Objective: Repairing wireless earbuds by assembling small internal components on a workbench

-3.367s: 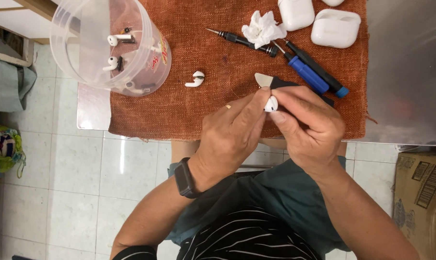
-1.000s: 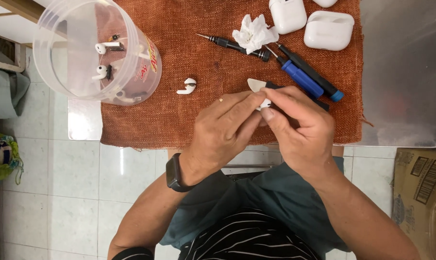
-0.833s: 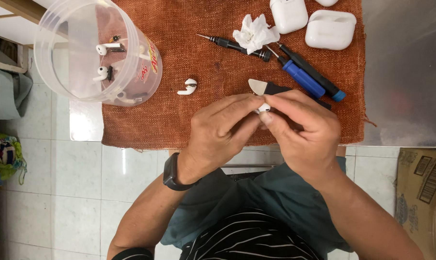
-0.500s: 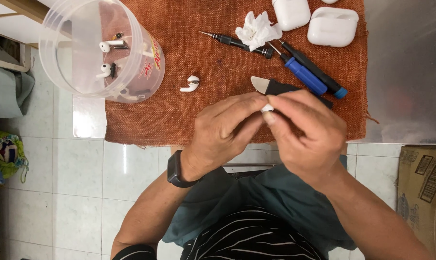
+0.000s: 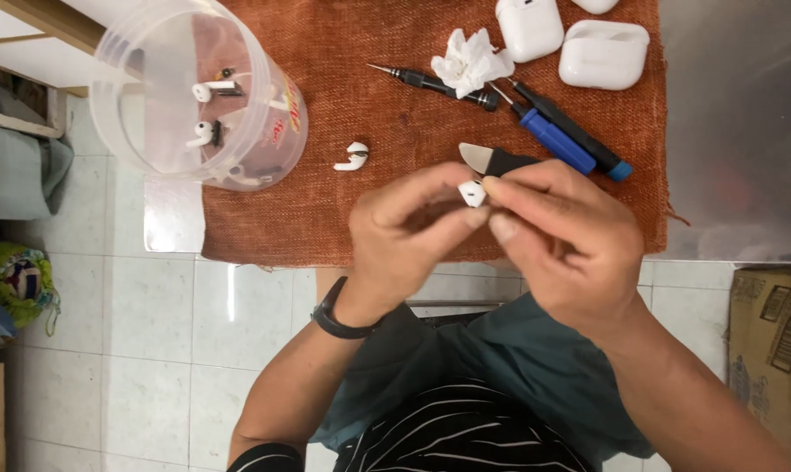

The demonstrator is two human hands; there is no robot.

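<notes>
A small white earbud point(image 5: 472, 192) is pinched between the fingertips of both hands, just over the near edge of the rust-brown cloth point(image 5: 386, 218). My left hand point(image 5: 404, 232) grips it from the left. My right hand point(image 5: 570, 240) grips it from the right and also holds a black-handled tool with a flat metal blade point(image 5: 487, 159), which pokes out above the fingers. A second white earbud point(image 5: 352, 156) lies loose on the cloth to the left of the hands.
A clear plastic tub point(image 5: 199, 92) holding several earbud parts stands at the cloth's left. Beyond the hands lie a thin black screwdriver point(image 5: 435, 83), a crumpled tissue point(image 5: 472, 61), a blue-handled tool point(image 5: 557, 140) and two white charging cases point(image 5: 605, 54). A steel table surface point(image 5: 736, 131) is on the right.
Both hands stay pinched on the earbud and shift only slightly. The view has drifted a little, so the tub and tools sit marginally lower in the frame.
</notes>
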